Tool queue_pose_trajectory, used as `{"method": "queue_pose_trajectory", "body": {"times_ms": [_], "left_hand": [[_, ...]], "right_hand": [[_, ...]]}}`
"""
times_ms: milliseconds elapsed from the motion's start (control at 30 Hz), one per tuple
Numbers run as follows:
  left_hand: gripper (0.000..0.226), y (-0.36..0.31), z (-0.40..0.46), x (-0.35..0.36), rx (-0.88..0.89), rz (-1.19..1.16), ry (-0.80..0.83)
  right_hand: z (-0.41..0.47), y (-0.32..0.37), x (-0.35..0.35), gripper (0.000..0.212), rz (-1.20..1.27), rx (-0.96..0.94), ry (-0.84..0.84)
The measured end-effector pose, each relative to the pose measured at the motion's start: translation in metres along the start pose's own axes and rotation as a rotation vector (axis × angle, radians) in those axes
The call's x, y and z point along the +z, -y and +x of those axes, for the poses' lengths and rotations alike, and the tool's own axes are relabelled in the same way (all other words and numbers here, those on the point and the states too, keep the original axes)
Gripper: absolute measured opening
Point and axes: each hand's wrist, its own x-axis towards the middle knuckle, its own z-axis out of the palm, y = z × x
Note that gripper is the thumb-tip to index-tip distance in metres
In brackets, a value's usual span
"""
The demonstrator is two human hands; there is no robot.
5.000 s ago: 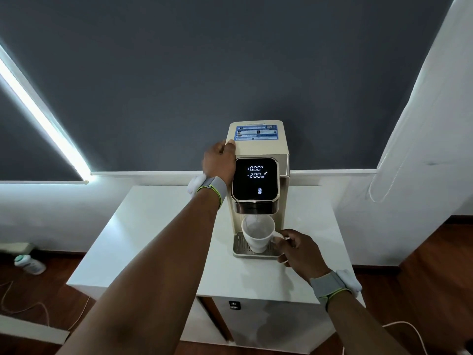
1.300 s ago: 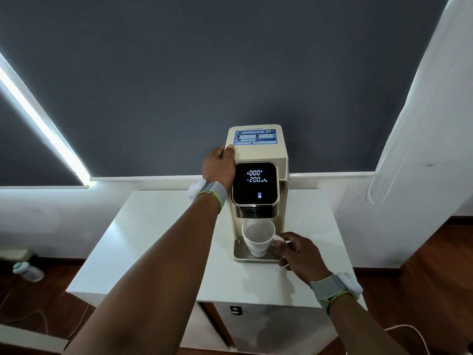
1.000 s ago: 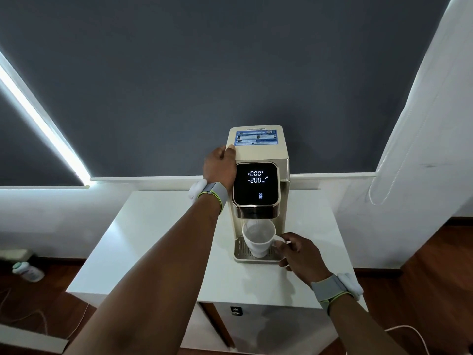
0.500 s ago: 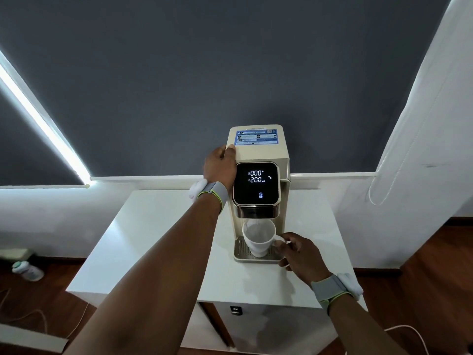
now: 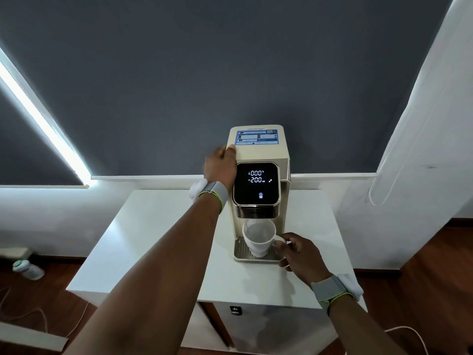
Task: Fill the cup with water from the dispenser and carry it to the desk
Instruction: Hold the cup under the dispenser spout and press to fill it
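Observation:
A cream water dispenser (image 5: 261,149) with a lit black display stands at the back of a white table (image 5: 158,239). A white cup (image 5: 259,238) sits upright on the dispenser's drip tray (image 5: 240,249), directly under the spout, and a thin stream of water falls into it. My right hand (image 5: 299,254) holds the cup by its handle. My left hand (image 5: 220,165) rests on the dispenser's upper left edge, thumb on top. Both wrists wear grey bands.
A dark grey blind covers the window behind the dispenser. A white curtain (image 5: 430,124) hangs at the right. A small bottle (image 5: 27,269) lies on the wooden floor at the left, with cables near it. A dark cabinet stands under the table.
Both hands and the cup have stayed in place. Water keeps running into the cup.

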Motion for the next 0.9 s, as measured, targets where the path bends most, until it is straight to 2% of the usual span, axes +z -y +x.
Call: {"method": "queue_pose_trajectory", "body": {"times_ms": [633, 900], "left_hand": [[0.028, -0.0035, -0.0028, -0.0005, -0.023, -0.008, 0.006], [0.038, -0.0058, -0.0033, -0.0013, -0.032, -0.046, 0.017]], "right_hand": [[0.0024, -0.0015, 0.0005, 0.01, -0.02, 0.007, 0.001], [0.0027, -0.002, 0.0012, 0.01, -0.021, -0.001, -0.006]]}}
